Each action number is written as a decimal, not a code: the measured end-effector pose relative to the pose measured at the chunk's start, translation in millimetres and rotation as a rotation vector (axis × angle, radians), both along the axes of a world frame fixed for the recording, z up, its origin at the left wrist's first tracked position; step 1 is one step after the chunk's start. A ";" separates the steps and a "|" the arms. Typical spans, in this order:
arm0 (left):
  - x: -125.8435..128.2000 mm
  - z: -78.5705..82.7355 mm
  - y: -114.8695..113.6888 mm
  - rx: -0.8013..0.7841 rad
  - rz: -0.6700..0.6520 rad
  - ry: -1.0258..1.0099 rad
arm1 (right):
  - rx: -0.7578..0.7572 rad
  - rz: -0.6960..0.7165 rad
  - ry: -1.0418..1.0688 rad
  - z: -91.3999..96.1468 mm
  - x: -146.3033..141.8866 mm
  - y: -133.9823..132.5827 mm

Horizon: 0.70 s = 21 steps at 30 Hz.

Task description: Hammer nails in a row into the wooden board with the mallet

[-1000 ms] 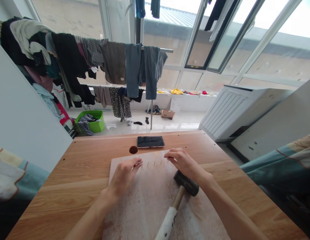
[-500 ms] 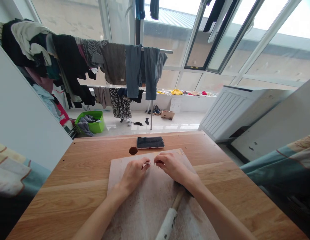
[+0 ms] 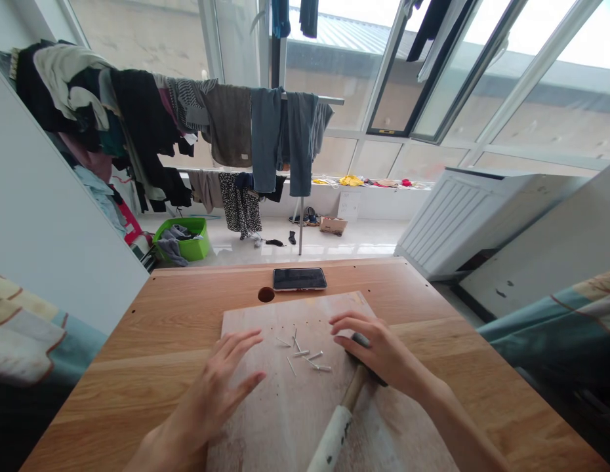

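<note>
Across the middle of the board (image 3: 256, 426), several loose nails (image 3: 301, 354) lie scattered at different angles, some of them crossing or touching. Beyond them, toward the board's far edge, runs a row of small holes (image 3: 283, 327).

At the board's left edge is the left hand (image 3: 221, 387), its fingers spread wide and its thumb well apart from them, with nothing between. Over the board's right half is the right hand (image 3: 371, 337), fingers slightly curved, thumb parted from them, likewise gripping nothing. It hides part of the head of the hammer (image 3: 340, 423); whether it touches that head I cannot tell. The hammer lies on the board to the right of the nails, its worn white-coated handle slanting toward the near edge.

The wooden table (image 3: 128, 380) supports the board. Just past the board's far edge, a phone (image 3: 300, 278) rests on it, beside a round hole (image 3: 266, 295). Farther beyond the board, clothes (image 3: 231, 124) hang on a rack, and a green basin (image 3: 194, 248) stands on the floor.
</note>
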<state>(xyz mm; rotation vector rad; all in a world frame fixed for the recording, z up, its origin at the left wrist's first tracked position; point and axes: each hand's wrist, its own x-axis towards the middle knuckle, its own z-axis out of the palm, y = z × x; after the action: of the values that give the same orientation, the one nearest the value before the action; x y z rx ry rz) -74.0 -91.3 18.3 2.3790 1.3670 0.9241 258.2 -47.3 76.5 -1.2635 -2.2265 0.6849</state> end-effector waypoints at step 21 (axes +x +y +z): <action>-145.5 -50.4 -124.3 0.092 0.567 0.233 | -0.013 -0.332 -0.166 -99.3 -2.8 -93.6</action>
<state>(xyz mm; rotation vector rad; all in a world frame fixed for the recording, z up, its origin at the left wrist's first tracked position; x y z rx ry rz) -219.5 -215.6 -32.1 2.2505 2.2036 0.8632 255.4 -141.0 -22.9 -1.6993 -2.0662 0.4810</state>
